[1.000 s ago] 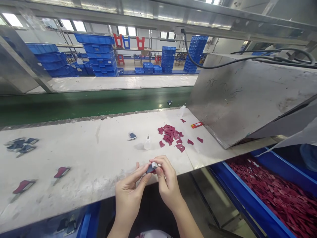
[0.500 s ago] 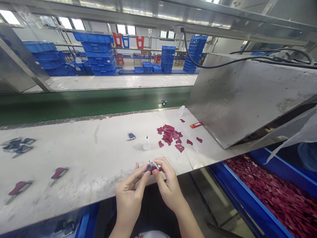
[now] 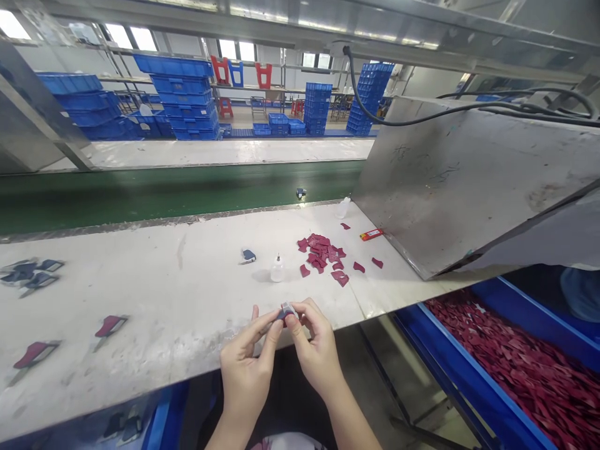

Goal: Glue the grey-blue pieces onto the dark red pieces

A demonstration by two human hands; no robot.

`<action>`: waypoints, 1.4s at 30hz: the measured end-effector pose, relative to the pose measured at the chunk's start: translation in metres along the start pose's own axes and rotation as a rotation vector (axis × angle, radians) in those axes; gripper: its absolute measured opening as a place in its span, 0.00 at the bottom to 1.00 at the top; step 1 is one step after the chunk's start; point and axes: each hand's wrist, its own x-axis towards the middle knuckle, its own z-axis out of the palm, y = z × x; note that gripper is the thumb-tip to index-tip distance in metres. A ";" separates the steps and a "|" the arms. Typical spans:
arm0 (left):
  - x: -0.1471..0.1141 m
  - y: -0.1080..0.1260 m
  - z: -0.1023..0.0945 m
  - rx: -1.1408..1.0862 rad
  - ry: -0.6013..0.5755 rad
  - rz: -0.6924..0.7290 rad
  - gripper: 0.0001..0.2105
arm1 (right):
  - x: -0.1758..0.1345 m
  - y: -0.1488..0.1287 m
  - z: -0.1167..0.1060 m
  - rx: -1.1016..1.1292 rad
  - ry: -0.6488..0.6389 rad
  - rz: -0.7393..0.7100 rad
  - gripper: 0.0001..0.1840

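Just above the table's front edge, my left hand point(image 3: 248, 362) and my right hand point(image 3: 319, 350) pinch one small navy, grey and dark red piece point(image 3: 287, 309) between thumbs and fingers. My right thumb presses its near face, and much of the piece is hidden by fingertips. Beyond the hands stands a small clear bottle point(image 3: 277, 270) with a thin needle tip. To its left lies a navy and grey piece point(image 3: 248, 255). A pile of dark red cut pieces point(image 3: 321, 250) lies to the bottle's right.
Navy pieces point(image 3: 30, 274) and two red-faced pieces point(image 3: 111, 325) lie left. A green belt point(image 3: 140, 194) carries a small piece point(image 3: 300, 192). At right are a metal box point(image 3: 450, 181), a red and yellow packet point(image 3: 371, 234) and a blue bin point(image 3: 450, 347) of red pieces.
The piece in my hands has turned slightly, and my right thumb covers more of its red face. On the belt, the small piece has shifted left. The plastic sheet at right has moved.
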 end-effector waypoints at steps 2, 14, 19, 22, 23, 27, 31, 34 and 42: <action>0.000 0.000 -0.001 -0.026 -0.007 -0.132 0.09 | 0.001 0.001 -0.002 0.047 -0.023 0.032 0.19; 0.010 -0.005 -0.001 -0.066 -0.039 -0.313 0.14 | 0.005 0.005 0.003 -0.052 -0.088 0.095 0.15; 0.009 -0.005 -0.001 -0.057 -0.132 -0.249 0.15 | 0.002 0.019 0.010 -0.139 0.009 0.074 0.14; 0.007 -0.005 -0.001 -0.035 -0.131 -0.230 0.15 | 0.006 0.020 0.011 0.028 -0.016 0.124 0.15; 0.007 -0.006 -0.002 -0.031 -0.118 -0.242 0.16 | 0.007 0.019 0.010 0.110 -0.037 0.144 0.15; 0.011 -0.011 -0.006 -0.075 -0.110 -0.333 0.16 | 0.010 0.015 0.010 0.306 -0.061 0.191 0.13; 0.016 -0.016 -0.014 -0.165 -0.127 -0.391 0.17 | 0.007 0.015 0.017 0.196 -0.036 0.136 0.14; 0.021 -0.017 -0.022 -0.237 -0.113 -0.437 0.18 | 0.006 0.016 0.027 0.054 -0.014 0.080 0.16; 0.036 -0.044 -0.084 0.044 0.046 -0.399 0.20 | 0.018 0.021 0.030 -0.007 -0.298 0.062 0.16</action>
